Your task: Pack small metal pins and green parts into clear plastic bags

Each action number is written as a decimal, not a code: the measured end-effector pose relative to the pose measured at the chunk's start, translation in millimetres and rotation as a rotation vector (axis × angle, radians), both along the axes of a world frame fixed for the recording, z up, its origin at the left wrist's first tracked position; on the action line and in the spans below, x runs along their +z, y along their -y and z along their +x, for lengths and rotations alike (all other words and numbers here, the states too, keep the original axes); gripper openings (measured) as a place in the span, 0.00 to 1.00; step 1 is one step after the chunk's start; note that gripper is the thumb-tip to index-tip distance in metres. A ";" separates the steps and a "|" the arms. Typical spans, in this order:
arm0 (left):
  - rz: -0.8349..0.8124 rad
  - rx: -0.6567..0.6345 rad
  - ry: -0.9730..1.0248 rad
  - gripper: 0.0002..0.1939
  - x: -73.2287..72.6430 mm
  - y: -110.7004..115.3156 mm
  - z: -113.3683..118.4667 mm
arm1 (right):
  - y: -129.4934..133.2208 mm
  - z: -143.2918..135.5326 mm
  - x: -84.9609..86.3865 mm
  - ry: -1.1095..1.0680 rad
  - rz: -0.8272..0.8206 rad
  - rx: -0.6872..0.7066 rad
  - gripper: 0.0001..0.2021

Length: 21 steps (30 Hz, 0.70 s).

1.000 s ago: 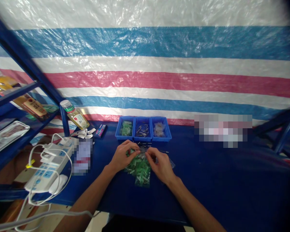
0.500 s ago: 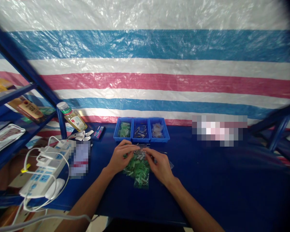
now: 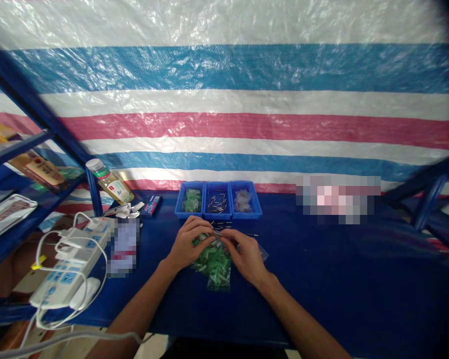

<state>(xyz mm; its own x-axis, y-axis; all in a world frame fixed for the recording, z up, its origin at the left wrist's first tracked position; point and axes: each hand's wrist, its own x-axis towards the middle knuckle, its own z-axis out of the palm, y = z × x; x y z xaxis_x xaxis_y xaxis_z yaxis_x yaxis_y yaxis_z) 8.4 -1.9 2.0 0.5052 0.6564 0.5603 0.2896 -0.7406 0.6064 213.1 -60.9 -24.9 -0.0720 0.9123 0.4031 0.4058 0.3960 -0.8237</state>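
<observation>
Above a pile of small green-and-clear plastic packets, my two hands meet with their fingertips close together. My left hand is closed, pinching one side of a small clear plastic bag. The other side is pinched by my right hand, also closed. What the bag contains is too small to make out. Just beyond my fingers lie several thin dark metal rods on the blue table. Another clear bag shows partly from behind my right hand.
Behind my hands stands a blue three-part tray with green packets, metal rods and clear bags. To the left are a power strip with looped white cables, a bottle and a dark blue box. A striped sheet hangs behind.
The small clear bag between my fingertips has tipped flatter, and my fingers have shifted slightly around it. The view has moved a little; the packets and tray stay in place.
</observation>
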 end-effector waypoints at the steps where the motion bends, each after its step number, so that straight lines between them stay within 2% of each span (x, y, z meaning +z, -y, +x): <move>1: -0.013 0.006 -0.006 0.07 -0.2 0.5 -0.1 | 0.1 -0.2 -1.0 -0.010 -0.016 -0.006 0.09; 4: -0.052 0.031 -0.024 0.10 -0.3 2.3 -0.4 | 0.5 -0.2 -2.5 -0.039 -0.056 0.003 0.14; 9: -0.105 0.022 -0.036 0.17 0.3 4.2 0.3 | 1.0 -0.2 -1.6 0.003 -0.049 0.027 0.14; 16: -0.160 -0.018 -0.059 0.12 0.7 4.9 1.3 | 0.6 0.4 5.0 0.082 -0.011 0.054 0.08; 21: -0.190 -0.019 -0.075 0.07 -0.5 4.9 1.7 | 1.1 -0.5 3.9 0.091 -0.002 0.066 0.08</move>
<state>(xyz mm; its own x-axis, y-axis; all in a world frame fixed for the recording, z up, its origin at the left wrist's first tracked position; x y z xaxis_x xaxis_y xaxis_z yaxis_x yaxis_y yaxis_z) 10.1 -6.8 1.5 0.5544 0.7362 0.3882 0.3257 -0.6211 0.7128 212.6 -62.1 -21.0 -0.1681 0.9052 0.3903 0.4523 0.4226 -0.7854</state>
